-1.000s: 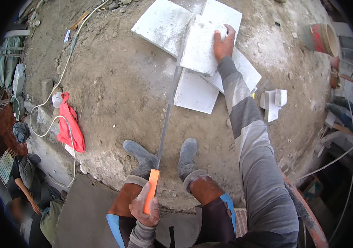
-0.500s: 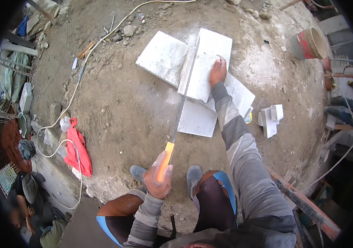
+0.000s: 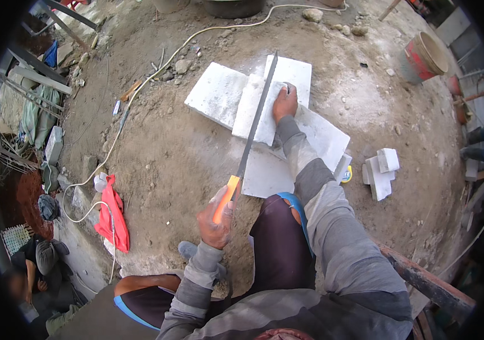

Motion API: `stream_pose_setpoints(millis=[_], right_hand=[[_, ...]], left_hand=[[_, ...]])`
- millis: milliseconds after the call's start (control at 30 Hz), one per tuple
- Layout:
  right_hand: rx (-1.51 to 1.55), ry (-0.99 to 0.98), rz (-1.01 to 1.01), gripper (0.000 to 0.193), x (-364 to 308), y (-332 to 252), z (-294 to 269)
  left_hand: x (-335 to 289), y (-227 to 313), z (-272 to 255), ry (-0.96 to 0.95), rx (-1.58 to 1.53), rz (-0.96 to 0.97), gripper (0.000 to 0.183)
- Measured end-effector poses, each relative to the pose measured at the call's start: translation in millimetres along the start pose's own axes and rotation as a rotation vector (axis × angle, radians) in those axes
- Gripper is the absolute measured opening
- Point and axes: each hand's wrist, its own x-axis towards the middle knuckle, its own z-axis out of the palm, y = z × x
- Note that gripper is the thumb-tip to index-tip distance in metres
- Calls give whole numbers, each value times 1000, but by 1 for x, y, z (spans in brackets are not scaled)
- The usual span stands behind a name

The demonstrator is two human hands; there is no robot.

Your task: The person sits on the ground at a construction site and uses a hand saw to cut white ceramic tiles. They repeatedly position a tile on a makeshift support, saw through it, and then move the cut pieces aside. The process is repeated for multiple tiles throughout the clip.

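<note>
In my left hand [image 3: 216,220] is the orange handle of a handsaw [image 3: 226,199], the fingers wrapped round it. Its long dark blade slants up and away across white lightweight blocks [image 3: 247,107]. My right hand [image 3: 285,104] has its fingers curled over a block's upper face, just right of the blade. Whether the cut goes right through I cannot tell. Beneath and beside it, more white slabs lie overlapping: one at the left [image 3: 214,93], one at the right [image 3: 324,136], one nearest my legs [image 3: 267,173].
Small white offcuts [image 3: 380,173] and a yellow tape measure [image 3: 347,173] lie to the right. A pale cable [image 3: 131,105] winds along the left past a red bag [image 3: 114,218]. A bucket [image 3: 425,58] stands far right. Someone sits at lower left [image 3: 41,266]; a beam [image 3: 429,283] crosses lower right.
The view has shifted, and my right knee has come forward over where the shoe was. Against the blocks, the saw now sits differently, its tip showing above them. Both hands keep their holds.
</note>
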Motion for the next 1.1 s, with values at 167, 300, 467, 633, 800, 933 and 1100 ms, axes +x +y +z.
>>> stream_pose_setpoints(millis=[167,300,467,633,800,933,1100], right_hand=[[-57,-8,49,31,0,-12,-5],[-51,2,54,32,0,-12,-5],[-36,-28,80,32,-3,-16,-8],[-2,-18,75,32,-3,-17,-7],[6,-20,60,32,-3,-16,-9],[-5,-8,61,32,-4,-16,-9],[-15,-12,66,31,-4,-16,-9]], left_hand=[[-3,14,2,-29,28,-24,35],[-5,16,9,-9,25,-29,34],[-5,13,12,22,77,81,35],[-7,23,9,-39,11,-88,35],[-10,14,9,-19,28,-60,36],[-6,15,5,-35,9,-53,35],[-2,30,5,-29,39,-64,32]])
